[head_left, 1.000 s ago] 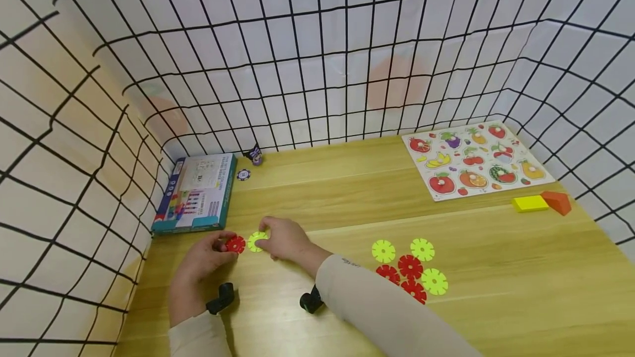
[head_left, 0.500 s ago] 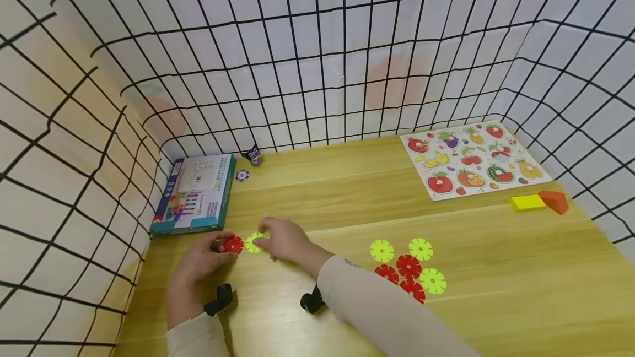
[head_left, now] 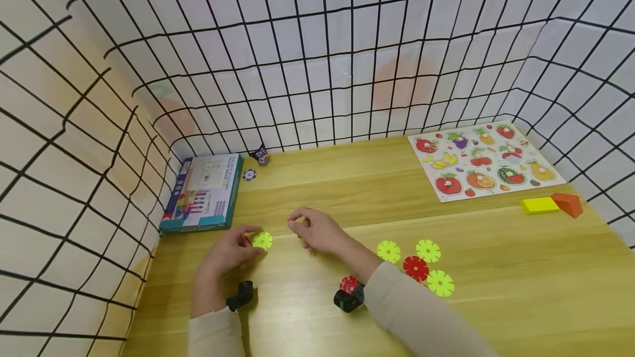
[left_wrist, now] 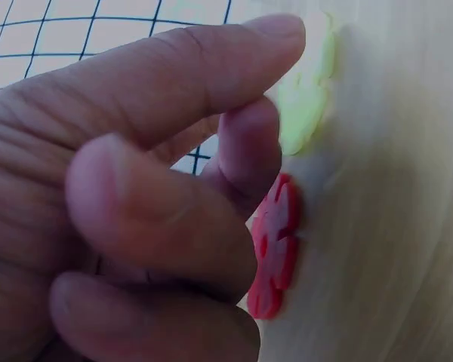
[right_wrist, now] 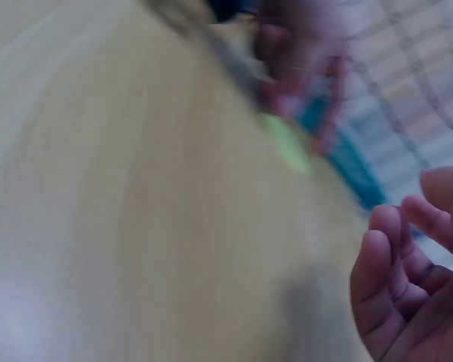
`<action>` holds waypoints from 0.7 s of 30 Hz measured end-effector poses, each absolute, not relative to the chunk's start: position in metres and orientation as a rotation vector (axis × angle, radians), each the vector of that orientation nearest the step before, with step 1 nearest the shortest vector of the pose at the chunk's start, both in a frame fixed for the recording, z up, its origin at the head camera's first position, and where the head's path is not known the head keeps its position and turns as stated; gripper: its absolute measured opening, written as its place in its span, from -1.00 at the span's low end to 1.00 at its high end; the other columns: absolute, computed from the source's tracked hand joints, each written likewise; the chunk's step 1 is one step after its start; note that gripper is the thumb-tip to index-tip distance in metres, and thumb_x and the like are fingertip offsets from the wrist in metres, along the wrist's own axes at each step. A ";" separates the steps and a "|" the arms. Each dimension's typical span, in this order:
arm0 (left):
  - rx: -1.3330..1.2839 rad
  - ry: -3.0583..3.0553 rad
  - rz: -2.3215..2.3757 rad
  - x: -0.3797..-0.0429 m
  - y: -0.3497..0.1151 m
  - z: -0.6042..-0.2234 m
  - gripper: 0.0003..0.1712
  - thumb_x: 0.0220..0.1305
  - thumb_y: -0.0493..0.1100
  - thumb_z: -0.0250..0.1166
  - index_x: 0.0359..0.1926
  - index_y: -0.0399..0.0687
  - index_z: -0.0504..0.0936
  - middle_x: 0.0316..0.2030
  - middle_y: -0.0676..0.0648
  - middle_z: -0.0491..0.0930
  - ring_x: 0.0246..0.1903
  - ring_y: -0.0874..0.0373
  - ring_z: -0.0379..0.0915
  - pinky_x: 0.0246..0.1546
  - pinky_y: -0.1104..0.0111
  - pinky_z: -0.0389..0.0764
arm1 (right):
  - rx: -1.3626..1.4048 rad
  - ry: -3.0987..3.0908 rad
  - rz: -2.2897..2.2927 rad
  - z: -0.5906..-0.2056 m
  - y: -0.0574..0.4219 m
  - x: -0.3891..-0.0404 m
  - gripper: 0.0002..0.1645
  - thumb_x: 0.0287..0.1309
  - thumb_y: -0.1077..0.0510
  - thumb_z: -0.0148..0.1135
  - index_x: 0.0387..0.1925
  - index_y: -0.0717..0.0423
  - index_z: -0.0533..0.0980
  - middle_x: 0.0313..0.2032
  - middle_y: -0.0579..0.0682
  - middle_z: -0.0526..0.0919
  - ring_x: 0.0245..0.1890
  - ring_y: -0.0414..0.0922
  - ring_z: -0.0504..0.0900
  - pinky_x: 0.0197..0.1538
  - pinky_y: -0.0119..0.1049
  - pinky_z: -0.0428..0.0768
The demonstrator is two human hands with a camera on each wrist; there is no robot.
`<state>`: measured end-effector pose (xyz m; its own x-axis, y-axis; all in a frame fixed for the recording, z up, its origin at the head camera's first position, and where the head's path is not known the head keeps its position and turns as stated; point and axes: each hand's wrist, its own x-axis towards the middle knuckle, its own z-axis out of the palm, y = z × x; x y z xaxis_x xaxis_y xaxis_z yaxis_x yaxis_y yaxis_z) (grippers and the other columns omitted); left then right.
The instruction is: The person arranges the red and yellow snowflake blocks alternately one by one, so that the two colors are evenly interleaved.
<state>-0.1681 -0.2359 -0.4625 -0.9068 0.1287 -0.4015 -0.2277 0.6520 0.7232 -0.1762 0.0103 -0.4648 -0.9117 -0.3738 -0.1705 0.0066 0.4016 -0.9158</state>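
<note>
My left hand (head_left: 233, 249) hovers over two notched plastic discs, index finger and thumb on either side of the yellow disc (head_left: 263, 241). The red disc (head_left: 246, 240) is mostly hidden by that hand in the head view. In the left wrist view, the red disc (left_wrist: 275, 253) lies on the table, with the yellow disc (left_wrist: 306, 105) beyond it; the fingers are bent loosely and none clearly grips either disc. My right hand (head_left: 319, 230) is to the right, above the table, its fingers loosely curled round nothing.
More notched discs lie on the right: yellow ones, a red disc (head_left: 415, 268) and a red one (head_left: 349, 284) beside the wrist camera (head_left: 349, 297). A box (head_left: 203, 191), figurine (head_left: 260, 155), chip (head_left: 249, 175), fruit puzzle board (head_left: 486, 161) and blocks (head_left: 539, 205) stand near the mesh (head_left: 337, 70).
My right hand has let go of the yellow disc and moved right. My left hand has shifted right, from the red disc toward the yellow one. The head view has turned slightly.
</note>
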 end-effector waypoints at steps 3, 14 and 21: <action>-0.099 2.446 1.152 -0.168 -0.232 -0.464 -0.40 -0.04 -0.02 0.45 0.09 0.27 0.50 -0.44 -0.14 0.45 -0.69 0.04 0.39 -0.64 0.33 0.42 | -0.317 2.389 -1.490 -0.450 0.046 -0.172 -0.65 0.24 -0.17 0.06 -0.05 -0.11 0.50 -0.42 0.18 0.55 -0.59 0.06 0.56 -0.62 -0.28 0.44; -0.132 2.316 1.255 -0.169 -0.228 -0.465 -0.35 0.04 -0.14 0.40 0.19 0.20 0.43 -0.59 -0.17 0.52 -0.73 0.07 0.45 -0.66 0.32 0.51 | -0.370 2.491 -1.280 -0.441 0.125 -0.134 -0.69 0.07 -0.15 0.26 -0.17 -0.15 0.56 -0.52 -0.06 0.47 -0.63 -0.15 0.38 -0.60 -0.32 0.37; -0.162 2.336 1.228 -0.168 -0.227 -0.467 -0.40 0.07 -0.13 0.38 0.17 0.15 0.44 -0.55 -0.16 0.52 -0.73 0.07 0.44 -0.66 0.33 0.52 | -0.552 2.424 -1.015 -0.458 0.124 -0.106 -0.48 -0.11 -0.14 0.41 -0.05 -0.14 0.55 -0.60 -0.19 0.46 -0.65 -0.25 0.37 -0.57 -0.37 0.37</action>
